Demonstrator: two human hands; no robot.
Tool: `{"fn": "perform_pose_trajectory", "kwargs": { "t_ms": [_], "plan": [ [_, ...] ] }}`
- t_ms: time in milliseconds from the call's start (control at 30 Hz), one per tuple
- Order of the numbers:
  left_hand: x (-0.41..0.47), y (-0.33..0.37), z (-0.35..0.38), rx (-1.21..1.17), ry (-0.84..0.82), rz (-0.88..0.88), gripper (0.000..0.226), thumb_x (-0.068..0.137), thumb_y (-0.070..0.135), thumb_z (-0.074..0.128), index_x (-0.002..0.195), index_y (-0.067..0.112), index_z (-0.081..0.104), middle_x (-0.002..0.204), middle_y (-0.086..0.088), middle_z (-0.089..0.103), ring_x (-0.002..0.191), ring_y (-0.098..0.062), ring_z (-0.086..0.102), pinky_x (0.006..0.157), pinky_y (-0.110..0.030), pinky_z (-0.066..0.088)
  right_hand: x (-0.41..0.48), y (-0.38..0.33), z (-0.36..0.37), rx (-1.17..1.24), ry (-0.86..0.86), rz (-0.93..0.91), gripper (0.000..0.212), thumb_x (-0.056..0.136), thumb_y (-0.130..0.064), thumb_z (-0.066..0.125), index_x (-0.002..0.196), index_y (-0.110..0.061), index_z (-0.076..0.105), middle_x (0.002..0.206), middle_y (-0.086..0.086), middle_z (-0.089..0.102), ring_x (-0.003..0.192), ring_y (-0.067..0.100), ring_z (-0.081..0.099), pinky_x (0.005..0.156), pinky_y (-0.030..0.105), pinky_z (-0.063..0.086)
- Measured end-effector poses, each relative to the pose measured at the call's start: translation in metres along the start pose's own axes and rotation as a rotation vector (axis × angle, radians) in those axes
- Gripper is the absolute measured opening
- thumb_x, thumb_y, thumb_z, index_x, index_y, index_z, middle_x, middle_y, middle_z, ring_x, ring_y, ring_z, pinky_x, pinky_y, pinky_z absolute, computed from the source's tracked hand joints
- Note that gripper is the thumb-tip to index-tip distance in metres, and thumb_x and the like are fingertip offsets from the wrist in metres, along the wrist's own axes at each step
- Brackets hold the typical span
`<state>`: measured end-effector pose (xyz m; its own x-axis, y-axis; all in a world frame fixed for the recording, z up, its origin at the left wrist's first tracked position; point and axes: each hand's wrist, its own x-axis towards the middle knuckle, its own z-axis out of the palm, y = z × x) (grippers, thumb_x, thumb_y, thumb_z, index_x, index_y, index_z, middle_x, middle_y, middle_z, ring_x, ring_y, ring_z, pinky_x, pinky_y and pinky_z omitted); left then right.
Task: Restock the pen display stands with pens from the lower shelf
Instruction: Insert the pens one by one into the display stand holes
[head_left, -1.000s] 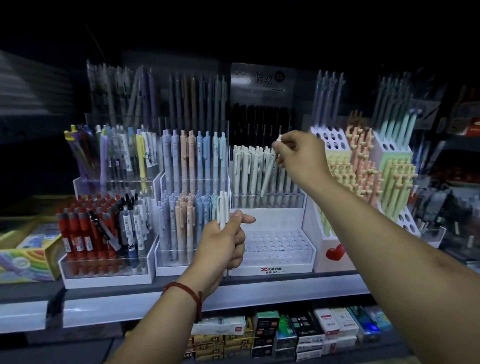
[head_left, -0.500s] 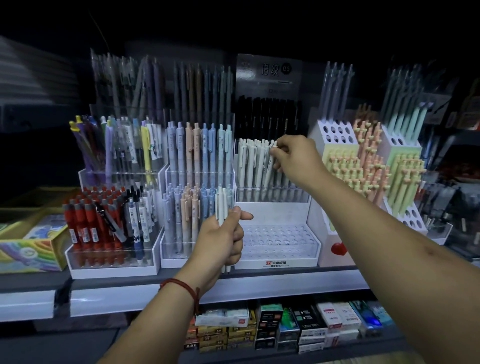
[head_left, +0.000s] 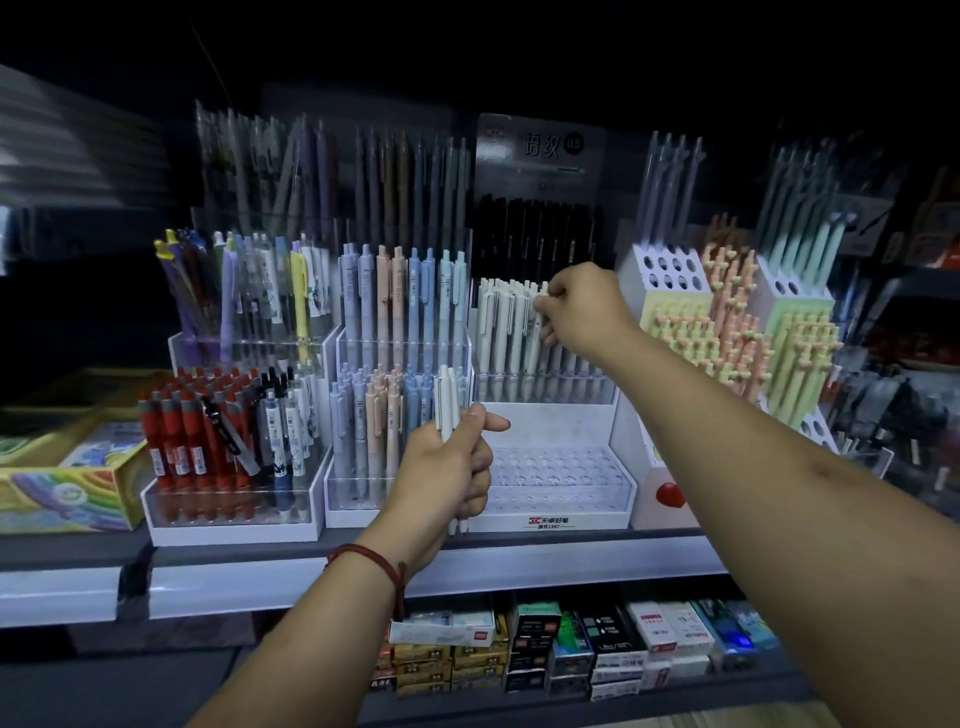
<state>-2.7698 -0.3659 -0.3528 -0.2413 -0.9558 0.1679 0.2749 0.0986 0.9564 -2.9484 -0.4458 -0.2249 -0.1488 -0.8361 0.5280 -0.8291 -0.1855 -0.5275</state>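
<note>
A white tiered pen stand (head_left: 618, 415) sits mid-shelf. Its upper tier holds a row of pale white pens (head_left: 501, 325); its lower tier of holes (head_left: 558, 470) has no pens. My right hand (head_left: 584, 309) pinches the top of a white pen (head_left: 535, 338) standing at the right end of that row. My left hand (head_left: 449, 465) grips a small bundle of white pens (head_left: 447, 397) upright in front of the stand's lower left corner.
Left of it stand a pastel pen stand (head_left: 400, 364) and a stand of red and mixed pens (head_left: 228, 431). Pastel heart-topped pens fill a block stand (head_left: 727, 332) on the right. A rainbow box (head_left: 62, 483) lies far left. Pen boxes (head_left: 571, 649) line the lower shelf.
My right hand has lowered the white pen from a tilted position above the row into the upper tier, upright. My left hand has kept its bundle in place.
</note>
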Motion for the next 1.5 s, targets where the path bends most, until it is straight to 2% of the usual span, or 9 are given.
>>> {"fn": "perform_pose_trajectory", "kwargs": {
  "t_ms": [200, 333, 500, 633, 767, 967, 1133, 1367, 1500],
  "plan": [
    [-0.007, 0.003, -0.001, 0.017, -0.015, 0.007, 0.034, 0.109, 0.037, 0.047, 0.107, 0.007, 0.063, 0.062, 0.002, 0.028, 0.045, -0.011, 0.020, 0.045, -0.025, 0.015, -0.006, 0.005, 0.001, 0.005, -0.025, -0.043, 0.022, 0.103, -0.015, 0.059, 0.092, 0.003, 0.067, 0.073, 0.016, 0.072, 0.063, 0.023, 0.073, 0.076, 0.041, 0.063],
    [-0.007, 0.007, -0.001, 0.050, -0.014, 0.005, 0.034, 0.109, 0.037, 0.046, 0.107, 0.008, 0.064, 0.062, 0.002, 0.029, 0.046, -0.012, 0.020, 0.045, -0.025, 0.016, -0.021, 0.001, 0.005, 0.081, -0.022, -0.003, 0.034, 0.100, -0.014, 0.063, 0.130, 0.001, 0.060, 0.083, 0.017, 0.075, 0.069, 0.021, 0.074, 0.063, 0.024, 0.056],
    [0.000, 0.013, 0.001, 0.113, -0.063, -0.009, 0.034, 0.109, 0.041, 0.046, 0.108, 0.013, 0.065, 0.065, 0.002, 0.026, 0.052, -0.014, 0.018, 0.047, -0.027, 0.016, -0.042, -0.006, 0.002, 0.093, -0.013, 0.033, 0.053, 0.094, -0.023, 0.070, 0.132, 0.006, 0.047, 0.078, 0.017, 0.075, 0.065, 0.024, 0.076, 0.074, 0.045, 0.062],
    [0.009, 0.016, 0.009, 0.053, -0.125, -0.025, 0.032, 0.110, 0.037, 0.046, 0.108, 0.011, 0.063, 0.064, 0.003, 0.022, 0.049, -0.012, 0.015, 0.047, -0.026, 0.012, -0.063, -0.024, -0.019, 0.348, -0.331, 0.010, 0.024, 0.093, -0.017, 0.073, 0.111, -0.002, 0.069, 0.093, 0.011, 0.076, 0.065, 0.022, 0.072, 0.058, 0.037, 0.057],
    [0.017, 0.018, 0.020, -0.039, -0.214, -0.063, 0.026, 0.109, 0.033, 0.047, 0.106, 0.010, 0.060, 0.062, 0.003, 0.022, 0.045, -0.010, 0.015, 0.045, -0.023, 0.009, -0.073, -0.019, -0.028, 0.552, -0.621, 0.011, 0.003, 0.091, -0.006, 0.073, 0.093, -0.003, 0.073, 0.070, 0.010, 0.067, 0.059, 0.024, 0.056, 0.054, 0.028, 0.042],
    [0.021, 0.009, 0.024, -0.003, -0.194, -0.072, 0.035, 0.109, 0.036, 0.048, 0.123, 0.007, 0.061, 0.062, 0.001, 0.040, 0.042, -0.012, 0.028, 0.040, -0.022, 0.024, -0.047, 0.003, -0.034, 0.793, -0.163, 0.109, 0.008, 0.097, -0.003, 0.065, 0.090, -0.004, 0.067, 0.077, 0.009, 0.068, 0.064, 0.019, 0.067, 0.053, 0.027, 0.052],
    [0.026, -0.001, 0.013, 0.086, -0.088, -0.090, 0.029, 0.110, 0.030, 0.046, 0.124, 0.009, 0.061, 0.061, 0.004, 0.027, 0.045, -0.011, 0.017, 0.042, -0.021, 0.015, -0.025, 0.020, -0.032, 0.506, 0.180, 0.024, 0.005, 0.102, -0.012, 0.060, 0.100, -0.008, 0.062, 0.093, 0.007, 0.065, 0.073, 0.027, 0.073, 0.065, 0.035, 0.062],
    [0.030, -0.006, 0.014, 0.104, -0.073, -0.081, 0.022, 0.109, 0.024, 0.049, 0.116, 0.009, 0.063, 0.057, 0.008, 0.033, 0.044, -0.009, 0.022, 0.041, -0.020, 0.020, -0.008, 0.024, -0.029, 0.254, 0.267, -0.091, 0.006, 0.102, -0.019, 0.060, 0.097, -0.015, 0.059, 0.090, 0.010, 0.067, 0.083, 0.033, 0.070, 0.079, 0.053, 0.059],
    [0.030, -0.008, 0.016, 0.102, -0.075, -0.081, 0.027, 0.107, 0.026, 0.052, 0.122, 0.005, 0.061, 0.058, 0.008, 0.032, 0.045, -0.009, 0.022, 0.042, -0.020, 0.019, -0.005, 0.025, -0.020, 0.101, 0.095, -0.103, 0.011, 0.102, -0.018, 0.059, 0.100, -0.006, 0.062, 0.086, 0.015, 0.070, 0.078, 0.032, 0.071, 0.079, 0.052, 0.059]
  ]
}}
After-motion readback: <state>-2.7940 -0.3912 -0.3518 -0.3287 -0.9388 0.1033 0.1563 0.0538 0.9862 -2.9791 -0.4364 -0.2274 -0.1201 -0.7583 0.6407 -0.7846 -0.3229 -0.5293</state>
